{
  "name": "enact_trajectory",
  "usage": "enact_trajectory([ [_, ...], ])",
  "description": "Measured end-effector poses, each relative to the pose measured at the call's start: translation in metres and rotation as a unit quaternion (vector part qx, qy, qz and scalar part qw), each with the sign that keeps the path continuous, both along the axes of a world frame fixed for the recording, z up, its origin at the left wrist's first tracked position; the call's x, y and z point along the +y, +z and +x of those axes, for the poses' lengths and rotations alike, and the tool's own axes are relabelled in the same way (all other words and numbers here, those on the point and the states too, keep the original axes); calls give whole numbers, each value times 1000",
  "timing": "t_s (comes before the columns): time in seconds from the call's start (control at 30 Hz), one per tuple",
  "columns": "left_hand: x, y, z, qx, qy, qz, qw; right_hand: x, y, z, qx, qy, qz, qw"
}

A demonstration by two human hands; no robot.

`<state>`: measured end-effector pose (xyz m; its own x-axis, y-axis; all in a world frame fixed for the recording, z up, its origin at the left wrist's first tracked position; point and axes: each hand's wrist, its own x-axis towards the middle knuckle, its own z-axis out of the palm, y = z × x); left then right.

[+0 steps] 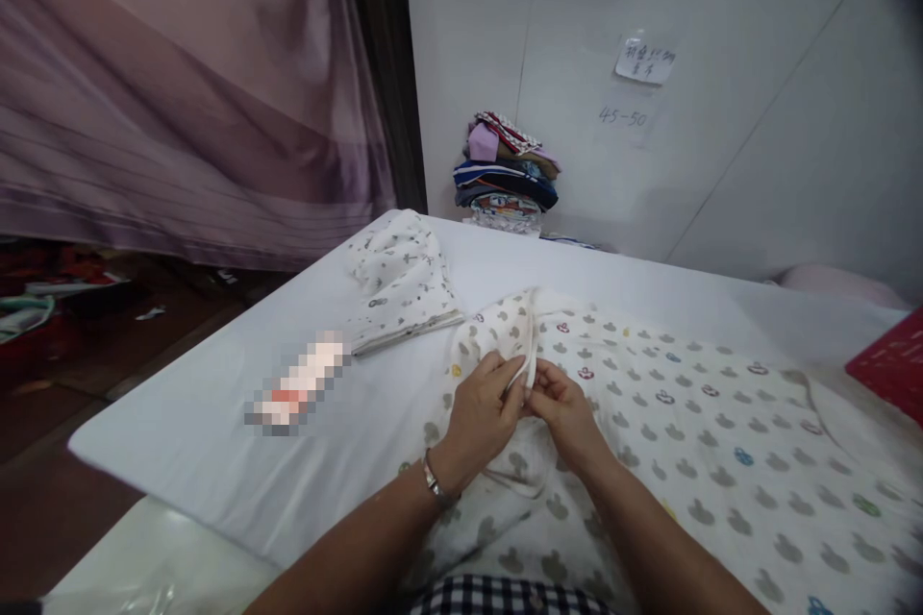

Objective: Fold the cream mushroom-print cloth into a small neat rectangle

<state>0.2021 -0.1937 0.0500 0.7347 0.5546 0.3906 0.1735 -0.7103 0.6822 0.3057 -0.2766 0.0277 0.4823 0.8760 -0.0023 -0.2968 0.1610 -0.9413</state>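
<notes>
A large white cloth [678,404] printed with grey and coloured animal-head shapes spreads over the table's right side and hangs towards my lap. Both hands meet at its bound edge, a narrow cream strip that stands up between them. My left hand [482,404] pinches this edge between thumb and fingers; a metal bracelet circles the wrist. Close beside it, my right hand [566,408] pinches the same edge, fingertips nearly touching the left ones. Beyond my left hand lies a folded white cloth [404,283] with small dark prints.
The white table [180,413] has a rounded corner at left; a pixelated patch covers something on it. Stacked folded fabrics [507,173] stand by the wall. A pinkish curtain [194,86] hangs at left. A red object [890,365] sits at the right edge.
</notes>
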Motion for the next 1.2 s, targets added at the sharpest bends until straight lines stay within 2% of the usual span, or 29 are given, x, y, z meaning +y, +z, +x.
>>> enact_trajectory([
  [0.23,-5,1,-4,30,-14,32,999,-3,9,1,25,36,14,999],
  [0.37,-4,0,-7,62,1,48,997,-5,13,4,51,89,22,994],
  [0.47,-1,-3,-7,68,10,53,996,-5,13,5,55,104,28,993],
  [0.6,10,-4,-6,28,18,12,999,-3,5,5,9,96,12,995],
  [0.7,28,0,-6,-25,32,-70,997,-1,-4,6,-8,85,-20,996],
  [0.8,63,7,-7,-80,72,-177,978,-1,-9,10,-31,62,-42,997],
  [0.93,137,27,-7,-104,111,-303,941,-4,-6,19,-82,-16,-37,996],
  [1.0,182,42,-4,-70,169,-272,945,-7,-5,23,-98,-31,-40,994],
  [1.1,245,61,2,-46,231,-223,946,-10,-8,22,-131,-5,-60,990],
  [1.2,287,65,10,-9,274,-155,949,-16,-14,18,-197,28,-88,976],
])
